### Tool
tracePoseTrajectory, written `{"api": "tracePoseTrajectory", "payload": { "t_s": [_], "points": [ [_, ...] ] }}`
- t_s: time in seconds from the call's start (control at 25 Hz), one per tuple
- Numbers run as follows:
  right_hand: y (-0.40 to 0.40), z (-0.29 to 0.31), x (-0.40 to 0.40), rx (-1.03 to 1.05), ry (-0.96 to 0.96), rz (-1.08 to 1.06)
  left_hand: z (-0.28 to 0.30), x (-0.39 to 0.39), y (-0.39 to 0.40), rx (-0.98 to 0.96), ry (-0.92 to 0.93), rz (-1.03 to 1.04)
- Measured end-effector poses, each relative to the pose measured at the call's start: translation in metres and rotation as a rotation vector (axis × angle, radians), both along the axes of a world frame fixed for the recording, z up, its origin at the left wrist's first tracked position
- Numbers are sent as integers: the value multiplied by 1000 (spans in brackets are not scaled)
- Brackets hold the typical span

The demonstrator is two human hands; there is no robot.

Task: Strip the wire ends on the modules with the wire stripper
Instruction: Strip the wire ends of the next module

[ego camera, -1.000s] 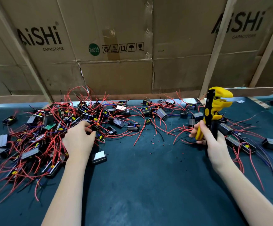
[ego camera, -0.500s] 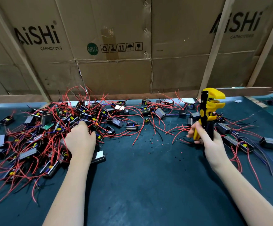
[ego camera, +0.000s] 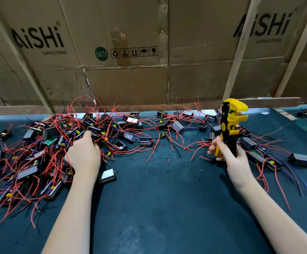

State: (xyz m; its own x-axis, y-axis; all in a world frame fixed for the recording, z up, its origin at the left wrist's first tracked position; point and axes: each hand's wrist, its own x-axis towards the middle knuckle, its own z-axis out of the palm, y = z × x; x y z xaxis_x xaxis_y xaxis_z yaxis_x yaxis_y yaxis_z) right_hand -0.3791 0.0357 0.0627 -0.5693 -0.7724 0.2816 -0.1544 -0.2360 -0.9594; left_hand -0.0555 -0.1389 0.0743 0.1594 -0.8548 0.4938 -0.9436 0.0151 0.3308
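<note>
Assembly workshop, capacitor cartons [ego camera: 123,52], wired modules [ego camera: 39,143]

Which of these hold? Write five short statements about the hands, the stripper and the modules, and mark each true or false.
1. The right hand grips the wire stripper upright. True.
2. The left hand lies flat on bare mat. False: it reaches into the pile of modules.
3. A wire sits in the stripper's head. False: none is there.
4. Cardboard boxes stand behind the table. True.
5. The wires are mostly green. False: mostly red.
</note>
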Motion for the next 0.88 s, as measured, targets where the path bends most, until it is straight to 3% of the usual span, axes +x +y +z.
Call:
{"api": "tracePoseTrajectory", "payload": {
  "t_s": [0.32, 0.56, 0.68, 0.88],
  "points": [
    [-4, -2, -2, 16, -9, -2, 1, 5, 9, -132, 161, -122],
    [-4, -3, -3, 9, -10, 2, 22, 1, 22, -522, 314, -159],
    [-2, -3, -2, 3, -7, 13, 28, -3, 24, -516, 717, -337],
    [-3, -2, -1, 15, -24, 16, 35, -23, 30, -210, 1417, -562]
  ]
}}
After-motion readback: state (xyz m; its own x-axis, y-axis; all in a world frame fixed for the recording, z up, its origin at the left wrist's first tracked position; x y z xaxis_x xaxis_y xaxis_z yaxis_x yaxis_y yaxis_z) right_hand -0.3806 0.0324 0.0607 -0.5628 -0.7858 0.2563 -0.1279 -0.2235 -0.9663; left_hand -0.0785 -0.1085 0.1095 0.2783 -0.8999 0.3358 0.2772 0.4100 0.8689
